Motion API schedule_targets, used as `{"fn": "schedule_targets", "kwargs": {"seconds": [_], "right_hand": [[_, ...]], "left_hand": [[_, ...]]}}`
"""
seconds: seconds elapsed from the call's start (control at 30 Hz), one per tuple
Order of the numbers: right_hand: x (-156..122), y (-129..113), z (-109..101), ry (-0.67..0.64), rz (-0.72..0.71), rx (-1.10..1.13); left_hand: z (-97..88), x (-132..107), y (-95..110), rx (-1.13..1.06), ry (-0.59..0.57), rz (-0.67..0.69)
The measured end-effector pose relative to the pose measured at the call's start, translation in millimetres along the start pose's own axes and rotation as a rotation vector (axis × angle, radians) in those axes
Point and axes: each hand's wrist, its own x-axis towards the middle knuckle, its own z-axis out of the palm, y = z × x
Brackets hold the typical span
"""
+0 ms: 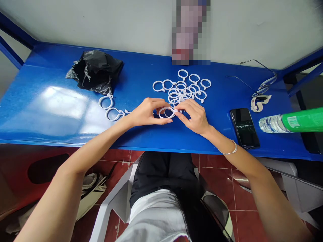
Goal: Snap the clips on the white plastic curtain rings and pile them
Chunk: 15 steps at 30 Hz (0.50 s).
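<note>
Between my hands, just above the blue table, is a white plastic curtain ring (165,108). My left hand (147,112) grips its left side, thumb below and fingers above. On the right side, the fingertips of my right hand (193,116) pinch the ring near its small eyelet; the fingers partly hide that spot. Directly behind my hands lies a loose pile of several more curtain rings (181,84), some overlapping. Left of my left hand, a few other rings (111,120) lie near the black plastic bag, one partly hidden by the hand.
An opened black plastic bag (101,67) sits at the back left of the blue table (141,141). To the right are eyeglasses (263,88), a white strap-like item (259,103), a phone (244,127) and a lying bottle with a green label (300,120). A wall stands behind.
</note>
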Motion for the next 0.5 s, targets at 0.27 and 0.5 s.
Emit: {"fn": "schedule_targets", "kwargs": {"seconds": [0.27,0.5], "right_hand": [[-1.0,-0.1,-0.3,0.033,-0.097,-0.039],[-5.4,3.2,0.5,-0.012,-0.095,-0.062]], "left_hand": [[-7.3,2.5,6.7,-0.383,-0.135,-0.23],[-8.8,3.5,8.4,-0.543,-0.293,-0.321]]}}
